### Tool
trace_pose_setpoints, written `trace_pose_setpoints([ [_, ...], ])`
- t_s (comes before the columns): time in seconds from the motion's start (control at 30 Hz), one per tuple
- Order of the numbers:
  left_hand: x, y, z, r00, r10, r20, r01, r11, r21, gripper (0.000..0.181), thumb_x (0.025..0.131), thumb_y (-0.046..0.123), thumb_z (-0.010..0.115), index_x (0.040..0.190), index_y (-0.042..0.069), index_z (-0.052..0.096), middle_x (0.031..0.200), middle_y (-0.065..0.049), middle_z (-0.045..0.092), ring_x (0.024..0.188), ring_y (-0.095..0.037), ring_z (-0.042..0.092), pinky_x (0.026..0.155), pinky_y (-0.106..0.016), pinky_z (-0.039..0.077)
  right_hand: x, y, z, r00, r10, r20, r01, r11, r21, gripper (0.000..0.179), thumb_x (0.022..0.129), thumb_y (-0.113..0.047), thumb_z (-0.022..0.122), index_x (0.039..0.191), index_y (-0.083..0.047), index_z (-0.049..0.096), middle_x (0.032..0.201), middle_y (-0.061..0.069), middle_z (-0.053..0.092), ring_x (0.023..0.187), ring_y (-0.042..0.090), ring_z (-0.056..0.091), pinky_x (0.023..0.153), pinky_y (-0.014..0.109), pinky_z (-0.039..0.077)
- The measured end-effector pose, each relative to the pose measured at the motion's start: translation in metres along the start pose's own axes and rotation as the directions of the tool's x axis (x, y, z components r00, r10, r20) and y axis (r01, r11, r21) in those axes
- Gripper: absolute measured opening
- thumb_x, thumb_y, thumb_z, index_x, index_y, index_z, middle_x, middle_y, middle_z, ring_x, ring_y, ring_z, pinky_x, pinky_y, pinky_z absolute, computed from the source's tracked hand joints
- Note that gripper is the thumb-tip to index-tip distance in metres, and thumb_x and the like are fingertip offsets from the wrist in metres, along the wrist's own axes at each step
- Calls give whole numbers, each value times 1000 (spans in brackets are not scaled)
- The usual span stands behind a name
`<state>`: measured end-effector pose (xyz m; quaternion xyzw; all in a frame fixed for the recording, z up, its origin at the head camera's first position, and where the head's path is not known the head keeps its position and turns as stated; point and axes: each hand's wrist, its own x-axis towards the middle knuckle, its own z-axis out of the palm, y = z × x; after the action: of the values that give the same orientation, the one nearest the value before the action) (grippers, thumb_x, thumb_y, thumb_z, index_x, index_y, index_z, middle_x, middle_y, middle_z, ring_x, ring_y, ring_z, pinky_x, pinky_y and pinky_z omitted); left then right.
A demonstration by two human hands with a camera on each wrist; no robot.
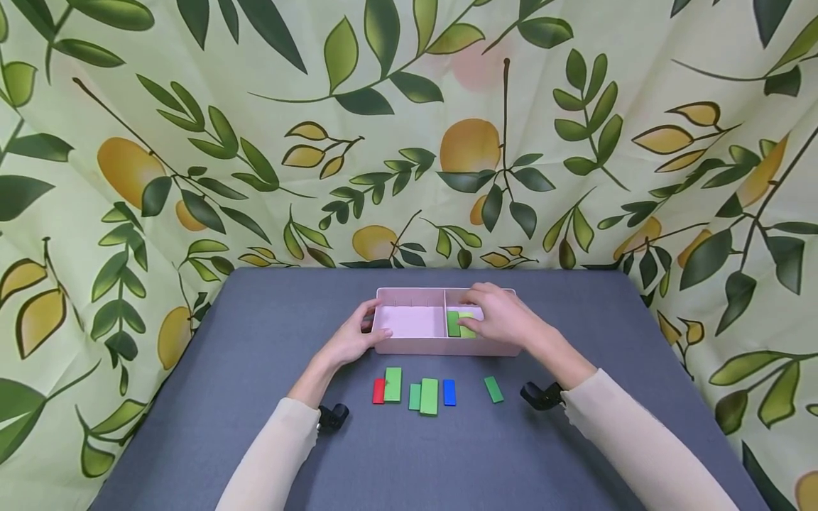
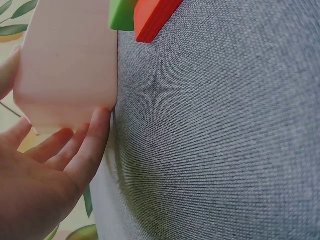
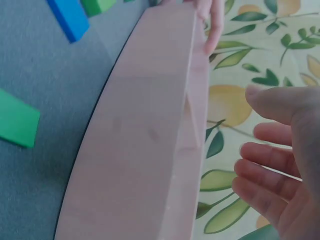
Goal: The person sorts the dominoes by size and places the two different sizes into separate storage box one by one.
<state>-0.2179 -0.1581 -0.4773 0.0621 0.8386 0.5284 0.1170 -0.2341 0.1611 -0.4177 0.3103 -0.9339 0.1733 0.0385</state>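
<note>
A pink divided box (image 1: 409, 345) stands on the table. My left hand (image 1: 348, 339) grips its left end, thumb over the front rim and fingers along the end wall; the left wrist view shows the fingertips on the pink box (image 2: 70, 65). Over the right compartment hovers my right hand (image 1: 501, 312), fingers loosely bent. In the right wrist view nothing shows between the thumb and fingers of that right hand (image 3: 280, 160). Below it in the compartment lie a green block (image 1: 453, 324) and a light green block (image 1: 466, 328), the latter partly covered by the thumb.
In front of the box lie a red block (image 1: 379, 391), two light green blocks (image 1: 393, 385), a small green block (image 1: 415, 397), a blue block (image 1: 449, 392) and, farther right, another green block (image 1: 493, 389). A leaf-patterned cloth (image 1: 409, 142) hangs behind the grey table (image 1: 287, 298).
</note>
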Motion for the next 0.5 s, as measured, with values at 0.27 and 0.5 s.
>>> trace_pose_setpoints([
  [0.27,-1,0,0,1000,-3,3,3,1000,15,77,94,28,75,158,16,35,160,-16,35,138,-42,43,109,-57,38,-18,-21,-6,995,-48,-84,47,999,-23,35,86,-30,82,111,-6,74,111,7,71,109,28,64,90,47,53],
  [0.5,-2,1,0,1000,-3,-2,3,1000,16,76,94,27,75,157,15,35,159,-15,36,137,-42,44,109,-57,39,-29,-35,-2,985,-85,-152,84,996,-9,31,85,-29,82,106,-7,75,104,5,70,102,25,65,86,43,55],
])
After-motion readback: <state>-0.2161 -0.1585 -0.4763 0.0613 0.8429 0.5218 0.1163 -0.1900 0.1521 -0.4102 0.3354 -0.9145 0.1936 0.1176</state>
